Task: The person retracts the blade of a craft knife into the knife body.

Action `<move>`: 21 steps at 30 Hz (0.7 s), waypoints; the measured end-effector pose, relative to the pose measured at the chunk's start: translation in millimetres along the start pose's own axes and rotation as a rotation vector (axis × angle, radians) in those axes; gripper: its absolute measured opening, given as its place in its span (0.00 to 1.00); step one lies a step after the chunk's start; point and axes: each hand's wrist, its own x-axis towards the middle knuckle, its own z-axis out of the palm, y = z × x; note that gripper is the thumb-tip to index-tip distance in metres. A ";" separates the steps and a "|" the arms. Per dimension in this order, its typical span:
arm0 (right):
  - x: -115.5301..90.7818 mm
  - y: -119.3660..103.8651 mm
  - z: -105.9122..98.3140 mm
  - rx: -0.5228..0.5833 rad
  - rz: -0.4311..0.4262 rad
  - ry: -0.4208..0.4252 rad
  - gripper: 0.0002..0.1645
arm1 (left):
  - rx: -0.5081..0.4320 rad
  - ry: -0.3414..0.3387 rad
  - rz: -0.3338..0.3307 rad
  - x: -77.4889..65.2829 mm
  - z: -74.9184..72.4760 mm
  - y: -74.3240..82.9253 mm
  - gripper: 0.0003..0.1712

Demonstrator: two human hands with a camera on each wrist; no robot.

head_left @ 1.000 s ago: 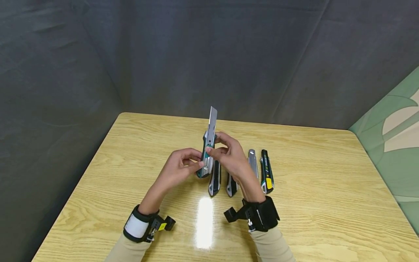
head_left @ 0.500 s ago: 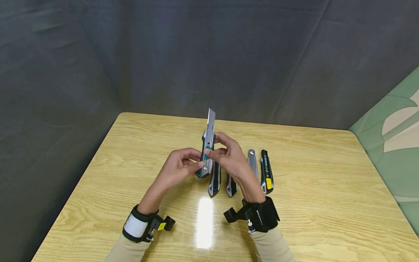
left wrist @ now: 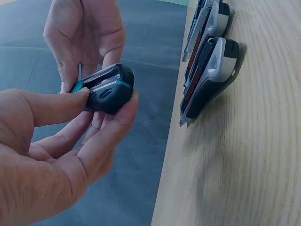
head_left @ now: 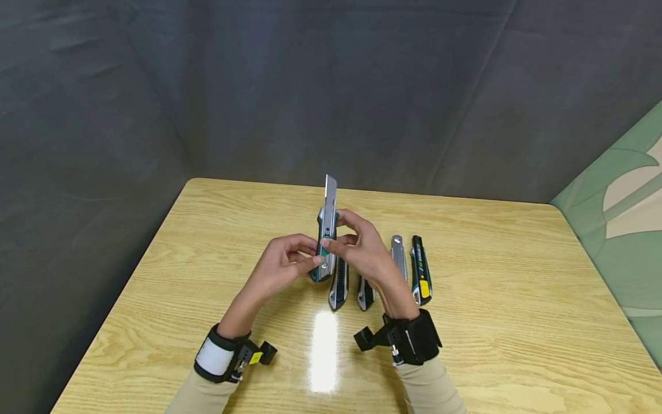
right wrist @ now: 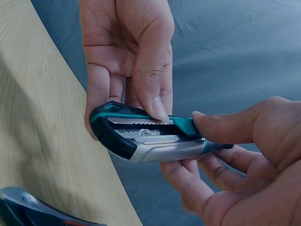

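Note:
A green, black and silver utility knife [head_left: 328, 224] is held up above the table between both hands, its wide blade [head_left: 330, 195] sticking out and pointing away. My left hand [head_left: 279, 265] pinches the rear of the handle between thumb and fingers. Farther up, my right hand [head_left: 364, 250] grips the body, fingers behind it. In the right wrist view the right thumb lies against the ribbed green slider [right wrist: 186, 126]. The left wrist view shows the dark rounded butt [left wrist: 113, 98] of the handle; most of the blade is hidden there.
Under the hands lie two black-and-grey utility knives, one left [head_left: 338, 290] and one right [head_left: 366, 296]. A silver knife [head_left: 399, 253] and a green-black one with a yellow part [head_left: 421, 267] lie right of them on the wooden table [head_left: 517, 299]. A dark curtain [head_left: 331, 86] hangs behind.
The right thumb and slider have moved down along the handle, and the blade has drawn back a little into it. The knife has tilted slightly leftward; the left hand stays in place.

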 end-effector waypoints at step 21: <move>1.1 -0.2 -5.0 0.093 0.033 -0.004 0.17 | 0.022 0.077 -0.004 -9.6 3.0 40.5 0.12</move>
